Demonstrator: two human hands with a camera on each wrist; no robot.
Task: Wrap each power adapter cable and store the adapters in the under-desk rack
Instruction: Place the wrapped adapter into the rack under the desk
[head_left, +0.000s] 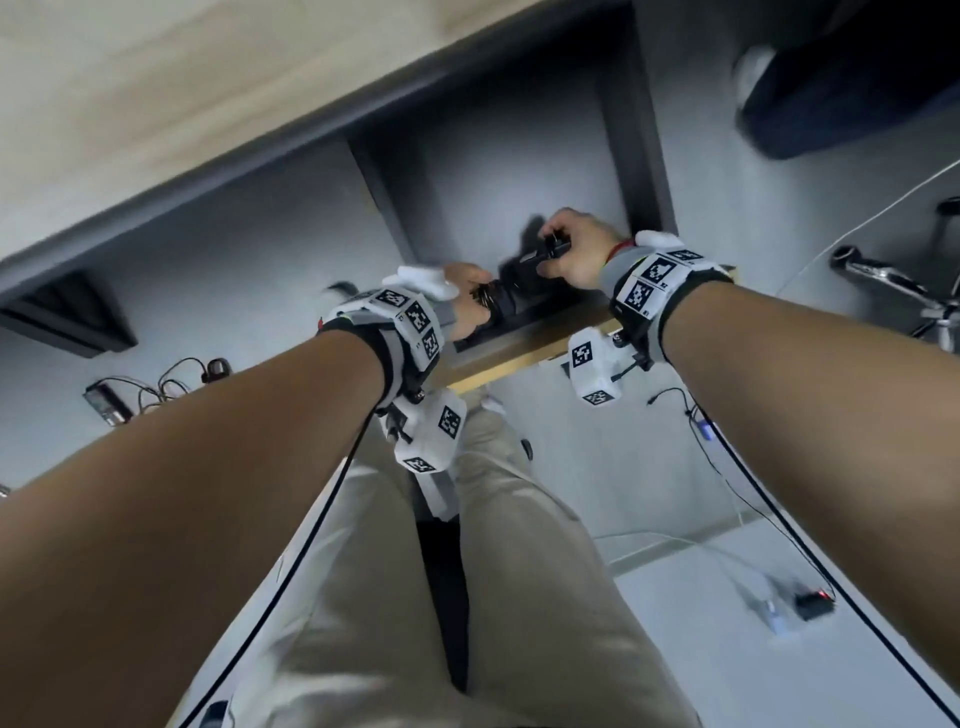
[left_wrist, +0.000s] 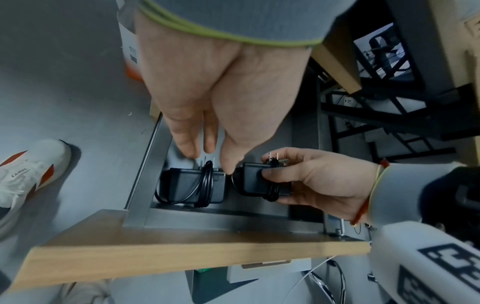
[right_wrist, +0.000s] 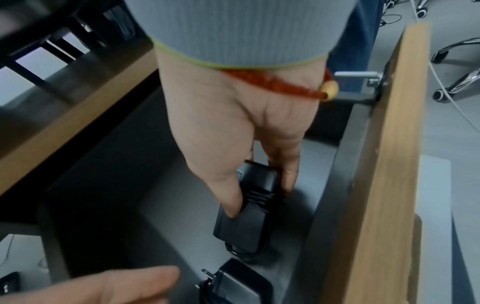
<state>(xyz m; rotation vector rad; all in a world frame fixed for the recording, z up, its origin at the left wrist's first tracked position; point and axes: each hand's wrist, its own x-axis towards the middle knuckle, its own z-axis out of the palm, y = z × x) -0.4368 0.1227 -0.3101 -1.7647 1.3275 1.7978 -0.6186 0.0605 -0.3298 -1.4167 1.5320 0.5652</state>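
The right hand pinches a wrapped adapter by its sides, thumb on one face, probably so it can be set flat in the under-desk rack. The left hand hangs above with fingers straight and loose, holding nothing, its tips at the plug end of a second wrapped adapter lying against the rack's left wall (cable looped round its middle). Open floor remains toward the rack's right side.
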